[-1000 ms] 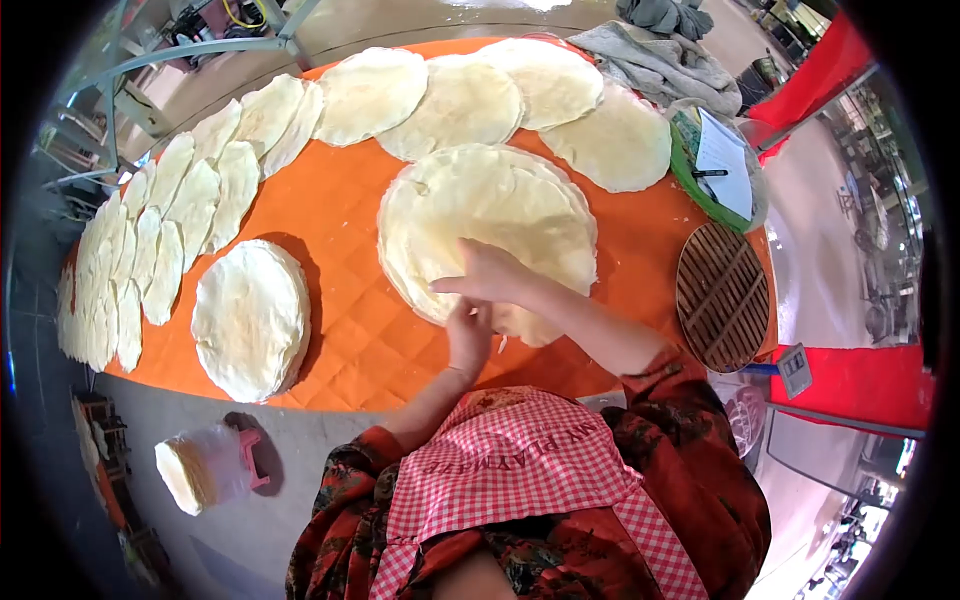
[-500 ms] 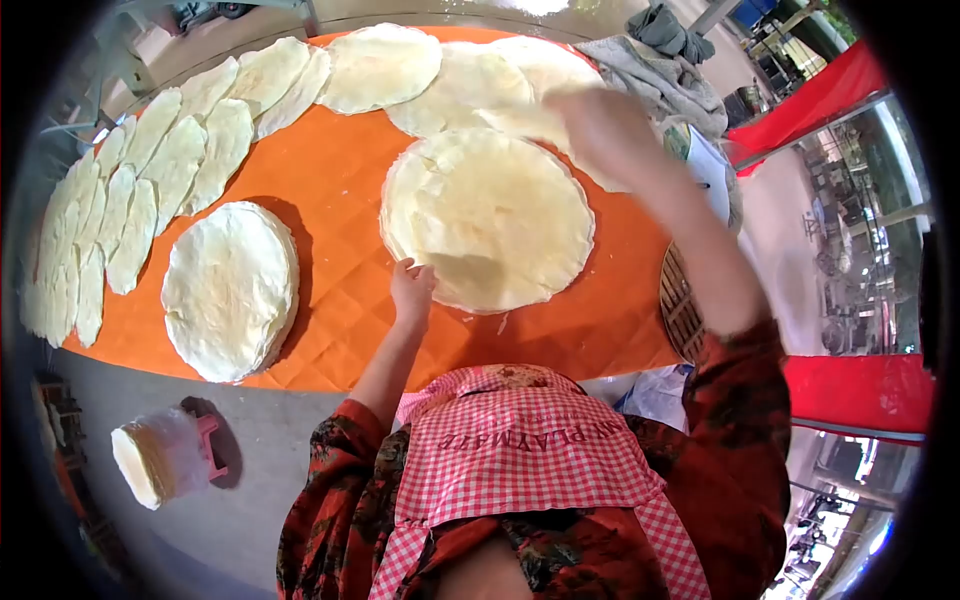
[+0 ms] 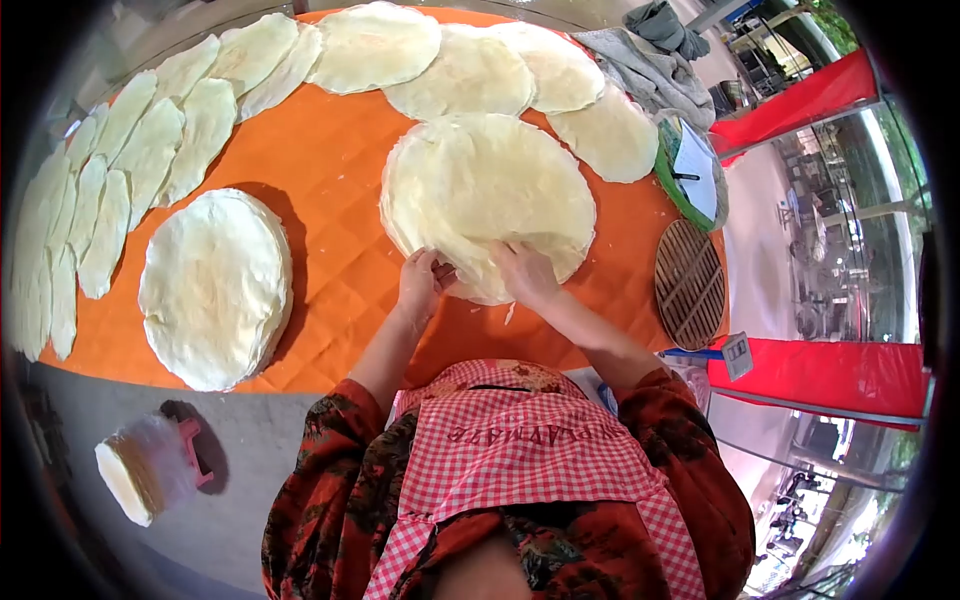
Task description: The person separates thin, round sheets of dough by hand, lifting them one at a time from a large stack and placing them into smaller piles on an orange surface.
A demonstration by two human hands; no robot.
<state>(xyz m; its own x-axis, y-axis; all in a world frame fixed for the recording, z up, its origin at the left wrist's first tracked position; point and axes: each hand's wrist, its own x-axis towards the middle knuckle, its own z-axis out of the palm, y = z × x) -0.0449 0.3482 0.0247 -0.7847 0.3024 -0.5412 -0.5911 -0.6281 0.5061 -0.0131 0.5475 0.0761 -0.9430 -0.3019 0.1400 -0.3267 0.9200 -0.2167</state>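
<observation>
A stack of large, round, thin flatbreads (image 3: 485, 185) lies on the orange tablecloth (image 3: 330, 200) in front of me. At its lower left edge is my left hand (image 3: 424, 280), its fingers curled together; what they pinch, if anything, is too small to tell. My right hand (image 3: 524, 270) rests on the near part of the top flatbread, fingertips down and bent, and whether they grip the sheet is unclear. To the left stands a second, taller stack of flatbreads (image 3: 215, 285).
Overlapping flatbreads (image 3: 375, 45) line the far and left edges. At the right are a woven round rack (image 3: 690, 285), a green tray (image 3: 672, 180) with paper and pen, and a grey cloth (image 3: 650, 80). A wrapped stack (image 3: 130, 480) sits on a stool at lower left.
My right hand has come down from the far right onto the near part of the middle stack. The top sheet looks rearranged. My left hand has moved slightly right along the edge.
</observation>
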